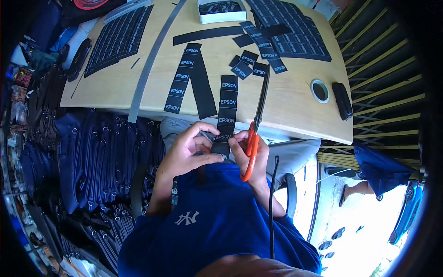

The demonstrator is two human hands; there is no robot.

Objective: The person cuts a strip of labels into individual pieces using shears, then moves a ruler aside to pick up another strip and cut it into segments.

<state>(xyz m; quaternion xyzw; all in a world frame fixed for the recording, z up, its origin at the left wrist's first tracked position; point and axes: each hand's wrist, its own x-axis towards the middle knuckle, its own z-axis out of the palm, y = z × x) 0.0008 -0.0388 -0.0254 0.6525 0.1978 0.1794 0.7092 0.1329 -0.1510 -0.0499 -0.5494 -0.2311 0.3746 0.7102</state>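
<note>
A black strip of EPSON labels runs from the table edge down toward my chest, its lower end between my hands. My left hand pinches the strip's lower left side with thumb and fingers. My right hand has a pair of scissors with orange handles hooked on it, the blades pointing up and away over the table. Its thumb and fingertip also touch the strip's right edge. Just beyond lie another EPSON strip, a plain black strip and several cut labels.
Uncut label sheets lie at the table's left and right. A white box of labels sits at the back. A steel ruler overhangs the front edge. A tape roll and a black case are at right; dark straps hang at left.
</note>
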